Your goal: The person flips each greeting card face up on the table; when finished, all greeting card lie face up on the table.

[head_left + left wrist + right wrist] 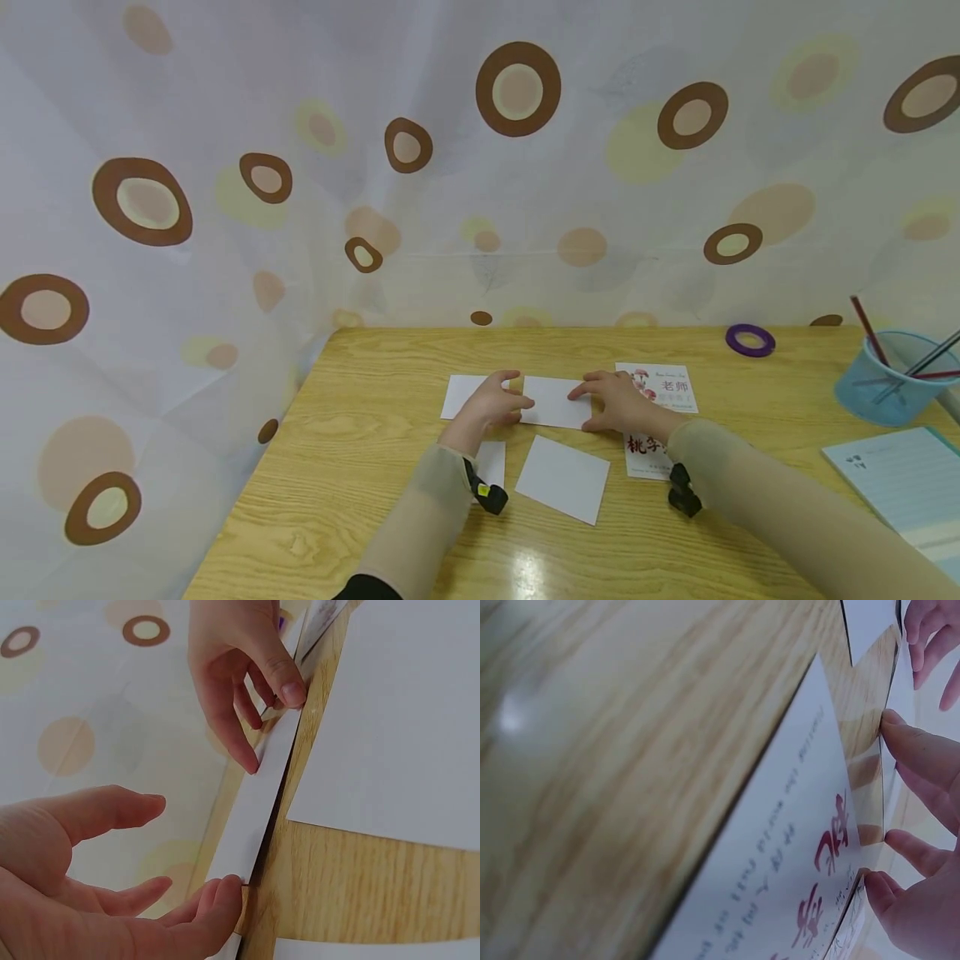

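A blank white card [549,403] lies at the middle of the table, between the two hands. My left hand [491,407] touches its left end with fingertips, the thumb standing apart. At the other end, my right hand [622,405] holds the card with thumb and index finger at opposite long edges. Another white card [459,393] lies partly under the left hand, and a third white card [492,461] shows beside the left wrist. Nearer the front sits a tilted white card [564,479]. Printed cards, one with pink flowers [678,385] and one with red characters [647,457], lie around the right hand.
A purple tape ring [750,340] lies near the back edge. On the right stands a blue mesh cup [870,390] with pens, behind a lined notepad [900,492]. A patterned curtain [450,200] hangs behind the wooden table [315,500].
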{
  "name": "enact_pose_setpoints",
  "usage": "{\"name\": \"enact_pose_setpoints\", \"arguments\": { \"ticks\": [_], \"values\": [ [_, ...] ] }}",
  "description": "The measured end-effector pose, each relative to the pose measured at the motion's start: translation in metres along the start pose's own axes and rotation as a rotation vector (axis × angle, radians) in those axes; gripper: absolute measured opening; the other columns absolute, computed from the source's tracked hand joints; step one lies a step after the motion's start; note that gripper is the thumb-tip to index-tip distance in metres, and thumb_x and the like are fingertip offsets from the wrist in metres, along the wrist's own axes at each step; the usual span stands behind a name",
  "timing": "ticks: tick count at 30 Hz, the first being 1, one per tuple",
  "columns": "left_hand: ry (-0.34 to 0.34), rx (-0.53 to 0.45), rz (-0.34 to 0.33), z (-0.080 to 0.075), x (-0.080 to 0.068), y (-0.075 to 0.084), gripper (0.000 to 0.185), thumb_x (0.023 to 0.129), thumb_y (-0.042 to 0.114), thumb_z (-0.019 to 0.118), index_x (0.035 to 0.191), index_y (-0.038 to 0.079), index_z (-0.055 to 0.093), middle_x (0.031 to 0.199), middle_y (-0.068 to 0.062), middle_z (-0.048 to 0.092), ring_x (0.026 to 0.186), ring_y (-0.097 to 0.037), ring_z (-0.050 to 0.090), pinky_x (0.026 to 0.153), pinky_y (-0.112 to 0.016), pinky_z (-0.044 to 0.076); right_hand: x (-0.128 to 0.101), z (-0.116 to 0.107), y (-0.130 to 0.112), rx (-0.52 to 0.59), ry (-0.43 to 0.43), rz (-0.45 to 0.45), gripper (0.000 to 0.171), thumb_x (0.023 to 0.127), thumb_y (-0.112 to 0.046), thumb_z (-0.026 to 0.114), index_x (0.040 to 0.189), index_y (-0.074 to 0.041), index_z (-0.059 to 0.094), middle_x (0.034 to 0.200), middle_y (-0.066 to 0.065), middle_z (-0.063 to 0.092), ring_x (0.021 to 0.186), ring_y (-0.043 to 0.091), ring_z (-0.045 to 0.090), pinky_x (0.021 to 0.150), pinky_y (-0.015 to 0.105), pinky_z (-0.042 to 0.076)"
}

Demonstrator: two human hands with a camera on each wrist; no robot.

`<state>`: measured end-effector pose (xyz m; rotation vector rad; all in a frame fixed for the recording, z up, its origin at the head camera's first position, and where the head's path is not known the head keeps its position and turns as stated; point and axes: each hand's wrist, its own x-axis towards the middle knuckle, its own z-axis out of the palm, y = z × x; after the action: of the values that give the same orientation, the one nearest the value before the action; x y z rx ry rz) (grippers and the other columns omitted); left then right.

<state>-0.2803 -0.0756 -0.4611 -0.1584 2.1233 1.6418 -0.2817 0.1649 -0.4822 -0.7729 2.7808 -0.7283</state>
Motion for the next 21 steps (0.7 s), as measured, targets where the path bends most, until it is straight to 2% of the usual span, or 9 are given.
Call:
{"name": "enact_pose_setpoints", "arguments": {
  "ticks": [10, 16, 21],
  "values": [
    [-0.008, -0.015, -0.024, -0.0006, 0.0008, -0.0009, 0.063, 0.091, 0.005, 0.069, 0.148, 0.003, 0.042, 0.145, -0.020, 0.051, 0.102, -0.020, 0.063, 0.083, -0.031, 0.057, -0.0005, 0.0032, 0.0034, 0.024, 0.029, 0.007, 0.044, 0.079, -0.021, 0.084, 0.120, -0.012, 0.069, 0.141, 0.030, 0.049, 0.130, 0.051, 0.043, 0.108, 0.070, 0.026],
    [-0.011, -0.024, -0.033, -0.0002, 0.0034, -0.0031, 0.057, 0.092, 0.005, 0.068, 0.145, 0.002, 0.047, 0.144, -0.018, 0.051, 0.109, -0.020, 0.061, 0.085, -0.030, 0.057, -0.0007, 0.0058, 0.0040, 0.028, 0.060, -0.016, 0.051, 0.076, -0.019, 0.086, 0.123, -0.010, 0.067, 0.140, 0.031, 0.048, 0.128, 0.052, 0.044, 0.105, 0.068, 0.035],
    [-0.012, -0.047, -0.028, 0.0002, 0.0035, -0.0028, 0.056, 0.093, 0.004, 0.066, 0.146, 0.004, 0.047, 0.142, -0.018, 0.052, 0.109, -0.020, 0.061, 0.086, -0.031, 0.057, -0.0017, 0.0060, 0.0035, 0.056, 0.068, -0.001, 0.055, 0.076, -0.016, 0.086, 0.126, -0.009, 0.064, 0.141, 0.030, 0.046, 0.128, 0.049, 0.044, 0.104, 0.063, 0.040]
  ]
}}
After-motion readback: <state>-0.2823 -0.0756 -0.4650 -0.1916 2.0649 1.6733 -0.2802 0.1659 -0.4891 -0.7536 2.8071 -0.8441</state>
